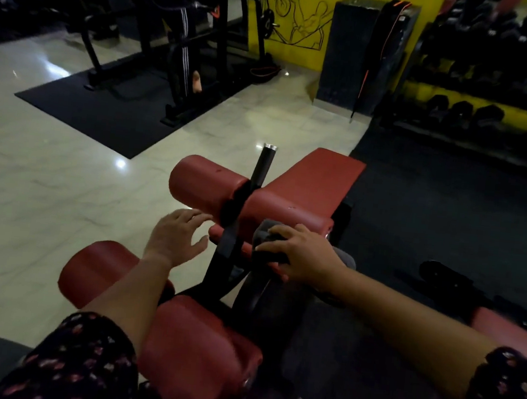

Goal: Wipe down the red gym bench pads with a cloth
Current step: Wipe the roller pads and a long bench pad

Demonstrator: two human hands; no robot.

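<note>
near rollers (197,355) lower centre-left, under the left forearm | left hand (176,239) centre-left, fingers spread wide, holding nothing | right hand (301,255) centre, fingers curled over grey cloth (266,235), pressing it against upper right roller (286,214) | black post (264,167) between upper rollers | seat pad (316,179) beyond | dumbbell rack (494,93) upper right

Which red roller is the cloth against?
The upper roller right of the black post; the right hand holds the grey cloth on its near side.
</note>
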